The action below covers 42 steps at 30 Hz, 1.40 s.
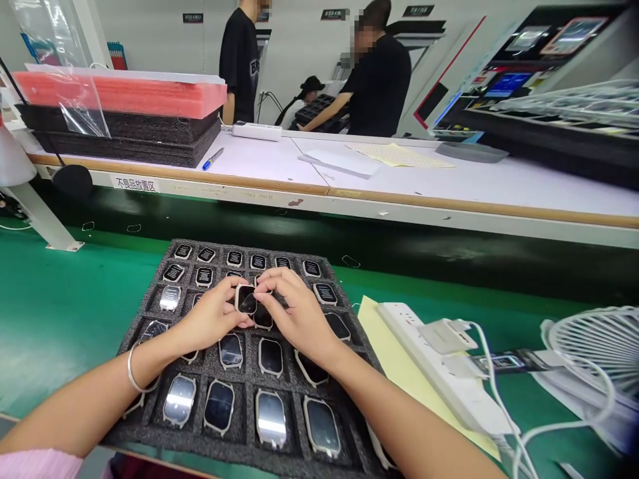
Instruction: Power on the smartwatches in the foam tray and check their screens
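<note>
A strapless smartwatch point(246, 299) with a pale frame and dark screen is raised over the foam tray point(200, 376). My left hand point(214, 313) grips it by its left side, fingers closed. At its right edge my right hand point(292, 309) is closed in a pinch, thumb and fingertips touching the frame; whether a thin film is between them I cannot make out. Rows of similar watches lie in the tray's compartments, such as a dark watch point(270, 357) just below my hands. Several in the far rows show white text on their screens; my hands and forearms hide some others.
Right of the tray lie a white power strip point(429, 366) with cables, yellow paper point(372, 319) and a white fan point(599, 352). Behind, a raised shelf point(279, 156) carries black and pink foam point(124, 96), a blue pen point(213, 159) and papers. Three people are beyond it.
</note>
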Tool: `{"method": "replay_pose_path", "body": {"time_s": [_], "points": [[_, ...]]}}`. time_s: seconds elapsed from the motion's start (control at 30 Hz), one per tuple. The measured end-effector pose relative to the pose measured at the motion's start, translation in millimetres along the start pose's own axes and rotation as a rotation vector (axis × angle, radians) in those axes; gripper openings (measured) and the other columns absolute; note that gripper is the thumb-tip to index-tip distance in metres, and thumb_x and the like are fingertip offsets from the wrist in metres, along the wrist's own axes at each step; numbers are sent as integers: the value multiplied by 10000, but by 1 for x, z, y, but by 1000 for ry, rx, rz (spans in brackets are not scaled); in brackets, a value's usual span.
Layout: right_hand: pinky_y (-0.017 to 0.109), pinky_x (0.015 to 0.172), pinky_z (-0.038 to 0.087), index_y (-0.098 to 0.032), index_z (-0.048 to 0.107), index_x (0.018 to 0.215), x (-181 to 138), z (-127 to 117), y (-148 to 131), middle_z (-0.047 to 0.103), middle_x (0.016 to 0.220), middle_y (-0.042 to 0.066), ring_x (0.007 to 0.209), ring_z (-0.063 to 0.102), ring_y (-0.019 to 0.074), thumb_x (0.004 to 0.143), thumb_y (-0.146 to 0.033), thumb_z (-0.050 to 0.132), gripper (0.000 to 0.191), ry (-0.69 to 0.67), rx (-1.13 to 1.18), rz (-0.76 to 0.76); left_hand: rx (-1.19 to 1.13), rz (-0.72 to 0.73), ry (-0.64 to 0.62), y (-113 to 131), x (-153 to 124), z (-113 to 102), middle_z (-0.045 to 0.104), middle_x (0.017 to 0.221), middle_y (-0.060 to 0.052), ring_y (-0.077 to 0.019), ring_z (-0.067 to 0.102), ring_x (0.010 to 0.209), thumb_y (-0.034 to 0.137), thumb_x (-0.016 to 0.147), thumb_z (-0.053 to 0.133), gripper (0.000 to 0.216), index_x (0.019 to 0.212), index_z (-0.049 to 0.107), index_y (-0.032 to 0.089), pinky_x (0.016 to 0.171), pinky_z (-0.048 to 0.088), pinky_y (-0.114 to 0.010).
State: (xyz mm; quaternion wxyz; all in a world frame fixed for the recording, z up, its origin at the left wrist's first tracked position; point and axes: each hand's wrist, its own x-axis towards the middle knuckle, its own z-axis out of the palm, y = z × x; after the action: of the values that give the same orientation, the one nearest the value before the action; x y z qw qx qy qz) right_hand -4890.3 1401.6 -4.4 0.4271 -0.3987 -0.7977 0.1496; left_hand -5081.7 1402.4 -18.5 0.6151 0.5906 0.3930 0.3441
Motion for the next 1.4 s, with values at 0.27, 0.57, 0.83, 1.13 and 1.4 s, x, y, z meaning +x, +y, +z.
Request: {"method": "replay_pose_path", "body": {"time_s": [0.27,0.57,0.83,1.13,1.4], "points": [[284,699,485,-207,599,866,3,-9,-2,644,806,20,729,595,163,937,-285,554,115,-6,264,208,-149,-14,-16,2,-1,2,690,970,-50,-142,721,753,89,787,622,711,1455,386,152,812,563,-339],[263,630,478,-198,613,878,2,-6,4,646,797,20,699,586,149,922,-335,572,149,-109,349,277,-227,-42,-44,2,-2,3,681,1159,-75,-150,746,858,91,813,577,677,1464,428,201,888,570,-342],[254,607,455,-198,621,833,3,-7,-2,652,755,7,669,579,143,911,-259,567,113,-130,273,238,-232,-32,-119,1,-4,3,591,1384,-133,-176,740,932,154,839,621,682,1484,419,245,919,567,-377],[273,656,486,-200,612,842,3,-6,-1,674,787,17,694,599,153,918,-243,562,101,-123,227,216,-225,-23,-130,1,-4,3,609,1359,-134,-182,740,929,169,844,639,669,1477,435,243,914,573,-388],[276,671,488,-207,614,831,4,-4,0,670,783,8,698,603,152,906,-235,570,91,-110,254,213,-225,-22,-122,0,-4,4,587,1371,-149,-190,743,925,175,838,647,676,1475,427,231,902,571,-378]]}}
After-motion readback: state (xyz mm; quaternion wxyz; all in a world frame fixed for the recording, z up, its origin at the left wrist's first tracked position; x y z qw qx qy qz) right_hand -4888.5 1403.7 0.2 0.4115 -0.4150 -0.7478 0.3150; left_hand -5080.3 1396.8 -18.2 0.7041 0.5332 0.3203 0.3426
